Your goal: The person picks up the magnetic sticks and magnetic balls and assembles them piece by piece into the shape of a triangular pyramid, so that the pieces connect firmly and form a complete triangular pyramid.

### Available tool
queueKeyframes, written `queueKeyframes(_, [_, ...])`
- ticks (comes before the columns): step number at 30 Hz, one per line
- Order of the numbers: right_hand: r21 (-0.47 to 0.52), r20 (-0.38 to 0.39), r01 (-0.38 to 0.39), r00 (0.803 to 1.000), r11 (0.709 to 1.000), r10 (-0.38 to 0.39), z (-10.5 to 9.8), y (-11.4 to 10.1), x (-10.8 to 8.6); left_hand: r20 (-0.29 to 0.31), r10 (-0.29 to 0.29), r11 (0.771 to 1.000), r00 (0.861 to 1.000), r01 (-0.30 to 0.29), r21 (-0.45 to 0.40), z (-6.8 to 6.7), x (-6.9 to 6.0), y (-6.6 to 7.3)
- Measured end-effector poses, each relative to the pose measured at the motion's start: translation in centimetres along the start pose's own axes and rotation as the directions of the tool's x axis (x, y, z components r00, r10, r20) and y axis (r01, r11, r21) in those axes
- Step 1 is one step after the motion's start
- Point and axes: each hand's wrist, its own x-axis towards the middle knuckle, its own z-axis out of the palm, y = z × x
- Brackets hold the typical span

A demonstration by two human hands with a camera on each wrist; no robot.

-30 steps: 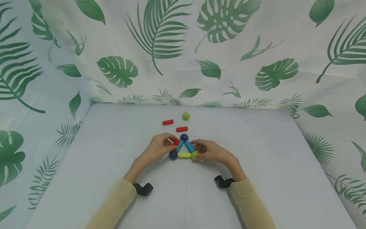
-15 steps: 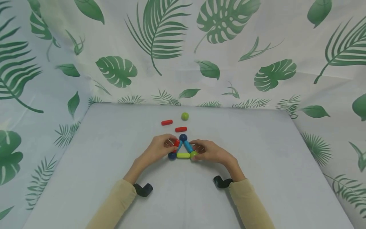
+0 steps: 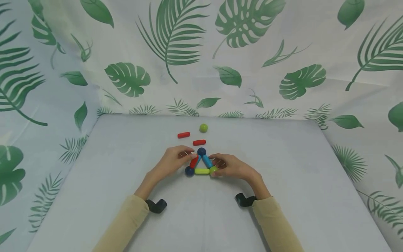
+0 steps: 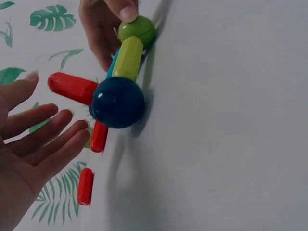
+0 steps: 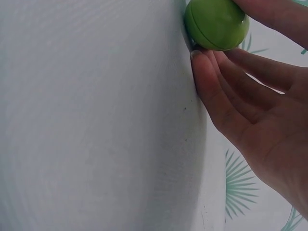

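A flat triangle of magnetic building pieces lies on the table: a near-left dark blue ball point(image 3: 189, 171), a far dark blue ball point(image 3: 202, 151), a green ball point(image 3: 213, 170), a yellow-green rod point(image 3: 202, 171) and two light blue rods point(image 3: 207, 161). From the near-left ball a red rod point(image 4: 72, 87) sticks up. My left hand point(image 3: 172, 160) is beside that rod, its fingers spread and apart from it in the left wrist view. With thumb and fingers, my right hand point(image 3: 234, 166) holds the green ball at the triangle's right corner.
Beyond the triangle lie two loose red rods point(image 3: 199, 142) and a loose green ball point(image 3: 203, 128). The white table point(image 3: 201, 217) meets a leaf-patterned cloth point(image 3: 195, 84) at the back and sides. A dark wrist camera point(image 3: 157, 206) juts from each sleeve.
My left hand has let go of the red rod and drawn slightly left, leaving the rod standing on the near-left dark blue ball. The right hand has stayed on the green ball.
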Motion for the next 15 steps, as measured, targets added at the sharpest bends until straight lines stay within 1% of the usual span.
queueKeyframes(4, [-0.008,0.003,-0.006,1.000,1.000,0.006,0.0,0.0,-0.1,-0.019,-0.010,1.000,1.000,0.009,-0.027,-0.8,0.7,-0.7])
queueKeyframes(8, [-0.007,0.003,-0.002,1.000,1.000,0.002,0.0,0.0,-0.1,-0.054,-0.013,1.000,0.998,0.014,0.012,-1.6,1.9,-1.6])
queueKeyframes(12, [0.000,0.000,-0.001,1.000,1.000,0.001,0.0,0.0,-0.2,-0.100,-0.042,0.998,0.994,0.046,0.041,-2.5,3.3,-2.4])
queueKeyframes(15, [0.006,-0.003,-0.005,1.000,1.000,0.005,0.1,0.0,-0.3,-0.124,-0.059,0.996,0.991,0.067,0.057,-3.0,4.6,-3.0])
